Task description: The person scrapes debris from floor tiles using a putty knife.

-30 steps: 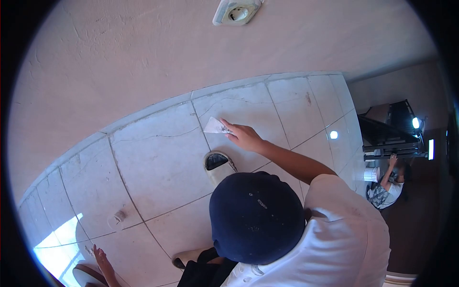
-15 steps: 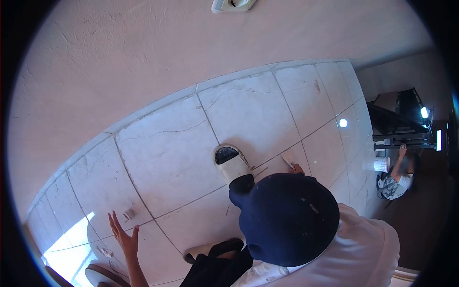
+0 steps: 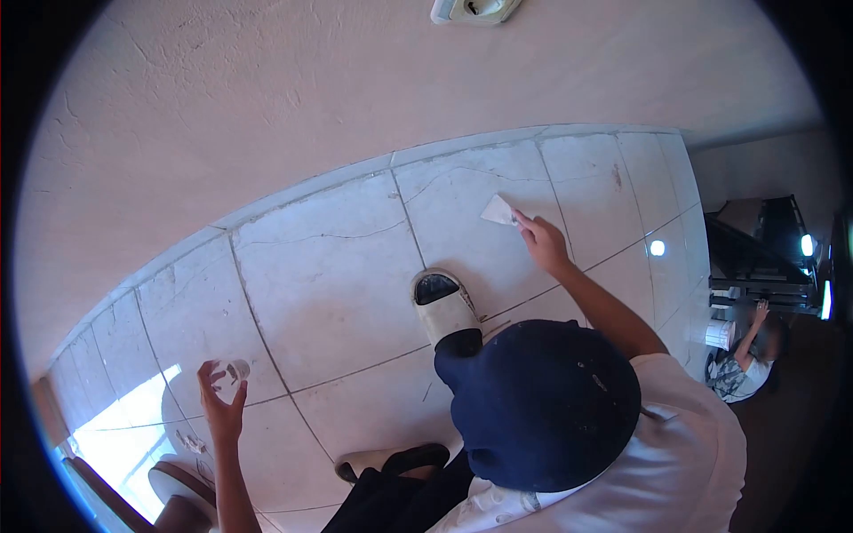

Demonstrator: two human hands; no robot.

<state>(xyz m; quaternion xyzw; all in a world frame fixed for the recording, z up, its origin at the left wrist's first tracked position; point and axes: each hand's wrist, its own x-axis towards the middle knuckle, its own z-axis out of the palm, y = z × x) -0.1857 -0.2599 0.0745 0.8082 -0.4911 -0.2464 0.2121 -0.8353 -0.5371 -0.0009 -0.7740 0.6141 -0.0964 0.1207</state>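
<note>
hands (image 3: 222, 404) w/ scraper (image 3: 499, 210) & cup (image 3: 230, 374), tile flr (image 3: 329, 329) nr wall (image 3: 311, 107)

**Plain tiled room indoors**

A wall socket (image 3: 477, 8), rough wall (image 3: 311, 80) and cracked pale floor tiles (image 3: 324, 275) show an interior; a white bucket (image 3: 721, 334) and dark metal frame (image 3: 766, 286) stand farther off. Home or workplace cannot be told.

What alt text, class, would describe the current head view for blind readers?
A right hand holds a flat scraper over a tiled floor, while a left hand grips a small clear round item; a navy cap shows below centre.
</note>
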